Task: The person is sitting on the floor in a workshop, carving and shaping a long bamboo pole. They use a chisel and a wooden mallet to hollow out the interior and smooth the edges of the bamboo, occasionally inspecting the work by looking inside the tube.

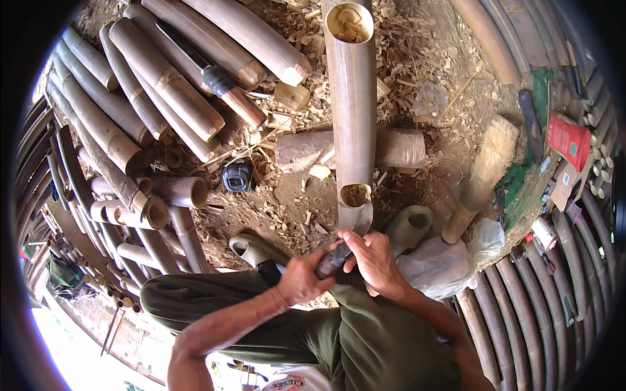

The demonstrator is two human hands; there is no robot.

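Observation:
A long brown bamboo tube (pixel 354 98) lies pointing away from me, with one oval opening at its far part and another close to my hands. A knife blade (pixel 358 220) rests against the near opening. My left hand (pixel 302 277) is wrapped round the knife's dark handle (pixel 334 259). My right hand (pixel 375 262) is closed at the front of that handle, by the base of the blade, its fingers partly hidden. Under the tube a short log (pixel 303 151) lies crosswise as a support.
Bamboo pieces (pixel 166 78) lie at the far left, a second knife (pixel 225 88) on them. A black device (pixel 237 176) sits on the chip-strewn ground. To the right are a wooden mallet (pixel 482 169), a plastic bag (pixel 437 267) and a red packet (pixel 568 141). Bamboo poles (pixel 515 313) line the lower right.

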